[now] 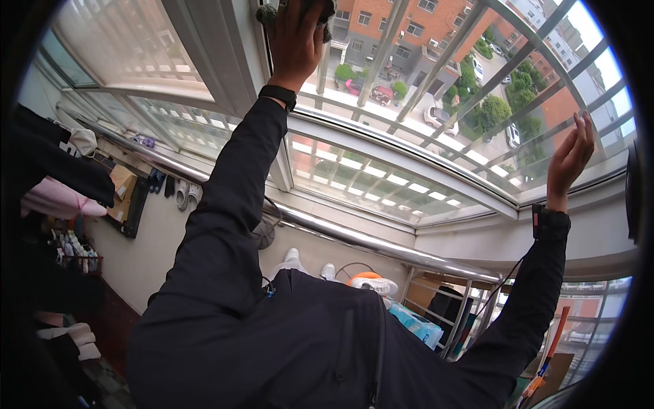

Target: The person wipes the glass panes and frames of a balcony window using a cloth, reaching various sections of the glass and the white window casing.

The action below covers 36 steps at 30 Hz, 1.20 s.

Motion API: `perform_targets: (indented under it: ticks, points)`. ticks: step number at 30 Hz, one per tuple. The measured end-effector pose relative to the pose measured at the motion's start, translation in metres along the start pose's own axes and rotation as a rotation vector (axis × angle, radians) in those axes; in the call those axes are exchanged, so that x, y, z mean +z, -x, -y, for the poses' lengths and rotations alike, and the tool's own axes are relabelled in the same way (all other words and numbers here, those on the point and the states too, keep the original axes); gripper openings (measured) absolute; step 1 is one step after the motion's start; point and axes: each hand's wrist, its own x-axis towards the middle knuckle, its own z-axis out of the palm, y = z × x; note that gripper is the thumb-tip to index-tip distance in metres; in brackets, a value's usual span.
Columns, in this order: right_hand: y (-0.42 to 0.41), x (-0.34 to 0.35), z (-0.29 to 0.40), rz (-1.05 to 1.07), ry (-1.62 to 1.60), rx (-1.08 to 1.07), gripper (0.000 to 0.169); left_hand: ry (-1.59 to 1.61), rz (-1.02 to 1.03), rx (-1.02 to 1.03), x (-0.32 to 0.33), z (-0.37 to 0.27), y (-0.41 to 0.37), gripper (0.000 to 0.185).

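My left hand [298, 48] reaches up at the top of the view, palm down on a dark grey cloth [266, 14]. The cloth bunches out on both sides of the fingers, beside the white upright of the window frame [245, 71]. To the right, my right hand [571, 156] is raised with nothing in it, its fingers loosely extended. It appears in front of the window pane's right side; whether it touches the glass or frame I cannot tell. Metal security bars [393, 56] stand outside the window.
A steel rail [352, 237] runs below the window at my front. Beside it stand a metal rack [454, 301], a blue plastic package [416, 324] and a white shoe [375, 283]. Hanging clothes [61, 158] and a cardboard box [121, 191] are on the left.
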Motion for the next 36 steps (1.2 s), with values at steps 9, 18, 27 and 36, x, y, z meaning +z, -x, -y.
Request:
perform_targets:
  ticks: [9, 18, 27, 36]
  points:
    - [-0.096, 0.142, 0.23, -0.359, -0.313, 0.015, 0.03, 0.038, 0.124, -0.132, -0.005, 0.02, 0.055, 0.055]
    - [-0.107, 0.16, 0.257, -0.295, -0.024, -0.003, 0.04, -0.042, 0.39, 0.036, -0.012, 0.027, 0.118, 0.054]
    - [-0.104, 0.149, 0.257, -0.165, 0.046, 0.055, 0.045, -0.186, 0.593, 0.491, -0.005, -0.005, 0.169, 0.078]
    - [-0.093, 0.144, 0.252, -0.117, -0.044, 0.141, 0.038, 0.023, 0.34, 0.377, -0.003, -0.041, -0.028, 0.071]
